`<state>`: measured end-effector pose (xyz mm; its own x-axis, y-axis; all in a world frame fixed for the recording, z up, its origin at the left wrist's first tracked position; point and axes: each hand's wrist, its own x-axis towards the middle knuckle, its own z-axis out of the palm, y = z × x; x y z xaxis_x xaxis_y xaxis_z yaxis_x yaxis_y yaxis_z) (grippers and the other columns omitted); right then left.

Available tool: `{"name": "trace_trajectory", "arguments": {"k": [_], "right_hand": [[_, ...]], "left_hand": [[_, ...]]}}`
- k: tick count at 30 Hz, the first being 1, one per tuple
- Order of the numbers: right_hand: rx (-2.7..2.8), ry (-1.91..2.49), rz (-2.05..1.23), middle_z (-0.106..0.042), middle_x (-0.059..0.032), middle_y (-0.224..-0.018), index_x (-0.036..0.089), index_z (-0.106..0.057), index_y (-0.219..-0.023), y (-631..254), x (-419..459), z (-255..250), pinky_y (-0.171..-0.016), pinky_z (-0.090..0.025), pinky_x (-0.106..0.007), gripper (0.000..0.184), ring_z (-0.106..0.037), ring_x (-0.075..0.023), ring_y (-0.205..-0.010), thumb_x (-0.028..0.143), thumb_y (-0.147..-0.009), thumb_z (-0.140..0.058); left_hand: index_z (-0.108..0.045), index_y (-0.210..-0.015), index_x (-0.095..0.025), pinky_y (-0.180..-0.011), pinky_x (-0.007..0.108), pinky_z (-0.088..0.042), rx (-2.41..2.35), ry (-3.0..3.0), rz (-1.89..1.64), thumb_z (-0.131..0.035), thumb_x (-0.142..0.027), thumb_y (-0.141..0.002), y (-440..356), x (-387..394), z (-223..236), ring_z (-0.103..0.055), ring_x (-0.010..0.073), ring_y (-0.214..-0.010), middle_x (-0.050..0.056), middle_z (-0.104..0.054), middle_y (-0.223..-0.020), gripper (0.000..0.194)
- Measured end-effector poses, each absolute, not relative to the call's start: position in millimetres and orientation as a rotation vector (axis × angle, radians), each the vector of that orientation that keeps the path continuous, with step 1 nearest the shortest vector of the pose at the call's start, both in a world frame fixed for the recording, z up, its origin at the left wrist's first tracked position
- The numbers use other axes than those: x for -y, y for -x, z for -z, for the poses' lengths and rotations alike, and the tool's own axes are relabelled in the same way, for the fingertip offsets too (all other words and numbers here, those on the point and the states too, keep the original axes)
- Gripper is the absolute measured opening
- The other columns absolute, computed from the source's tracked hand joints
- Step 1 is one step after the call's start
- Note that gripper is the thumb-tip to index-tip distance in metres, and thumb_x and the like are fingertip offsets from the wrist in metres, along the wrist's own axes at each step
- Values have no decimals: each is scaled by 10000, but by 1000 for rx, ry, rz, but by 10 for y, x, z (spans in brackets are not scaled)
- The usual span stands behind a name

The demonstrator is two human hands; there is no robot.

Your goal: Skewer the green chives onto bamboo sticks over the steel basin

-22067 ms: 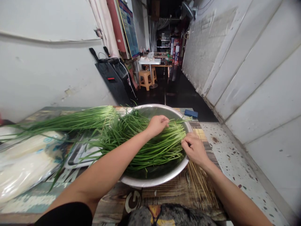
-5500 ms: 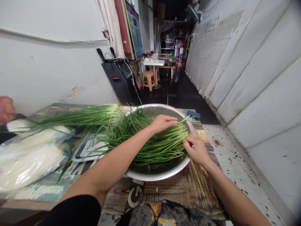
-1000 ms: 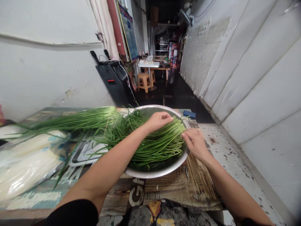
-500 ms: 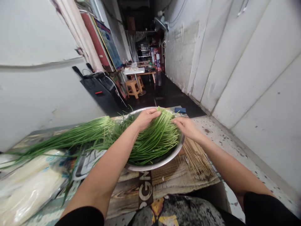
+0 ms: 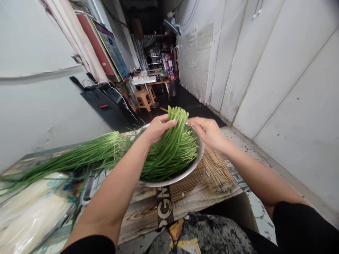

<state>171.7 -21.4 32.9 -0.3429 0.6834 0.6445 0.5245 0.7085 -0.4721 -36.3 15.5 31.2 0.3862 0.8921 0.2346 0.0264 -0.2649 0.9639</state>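
Note:
My left hand (image 5: 161, 127) is closed round a bunch of garlic chives (image 5: 178, 118), its pale cut ends upright and fanned above the thumb. The green leaves trail down into a metal bowl (image 5: 195, 168) heaped with more chives (image 5: 169, 160). A thin bamboo skewer (image 5: 164, 109) pokes out to the left of the bunch near its cut ends. At the bunch's right side, my right hand (image 5: 208, 129) has thumb and forefinger pinched together at the skewer's other end, which the fingers mostly hide.
Loose bamboo skewers (image 5: 217, 167) lie right of the bowl on the wood-patterned tabletop (image 5: 144, 211). More long chives (image 5: 87, 151) stretch out at left, beside a metal tray (image 5: 91, 185) and a clear plastic bag (image 5: 39, 211) with pale contents. A wall (image 5: 254, 70) runs along the right.
The held bunch has risen above the bowl's far rim, lifted by my left hand. My right hand has moved up beside it, and the skewer now shows left of the bunch.

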Motion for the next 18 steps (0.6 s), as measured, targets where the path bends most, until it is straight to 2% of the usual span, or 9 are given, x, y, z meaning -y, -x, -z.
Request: {"name": "trace_trajectory", "arguments": {"k": [2, 5, 10, 14, 18], "right_hand": [[2032, 866, -143, -675, -13, -870, 191, -650, -888, -1649, 216, -608, -750, -445, -276, 237, -621, -152, -828, 233, -905, -418], [1980, 846, -45, -645, 2, -830, 170, -640, -878, -1631, 162, -943, -754, -429, -282, 241, -602, -141, -814, 267, -914, -422], [1810, 896, 27, -610, 15, -764, 160, -631, -842, -1903, -118, -1130, -723, -411, -259, 246, -568, -102, -777, 330, -905, -466], [1687, 969, 62, -585, 28, -656, 139, -640, -825, -2146, -296, -1152, -631, -371, -243, 278, -502, -52, -628, 334, -900, -456], [1670, 889, 164, -614, 8, -712, 157, -659, -849, -2190, -266, -1292, -629, -378, -241, 261, -540, -66, -689, 326, -894, -466]], "left_hand": [[-647, -1039, -86, -789, 359, -487, -828, -1707, -955, -761, -393, -595, 441, -112, -440, -647, 219, -803, 100, -704, -852, 552], [-656, -1023, -89, -768, 354, -502, -895, -1745, -767, -754, -355, -603, 632, -38, -479, -654, 222, -790, 112, -710, -865, 507], [-691, -955, -150, -813, 300, -480, -1148, -1869, -495, -748, -331, -572, 1037, 48, -88, -648, 219, -868, 58, -716, -929, 427], [-722, -825, -173, -724, 243, -457, -1287, -2006, -242, -664, -313, -639, 1195, 88, 331, -646, 189, -763, 21, -719, -800, 240], [-733, -748, -207, -629, 203, -405, -1324, -2173, -218, -656, -322, -630, 1115, 120, 494, -599, 151, -649, 1, -691, -693, 182]]}}
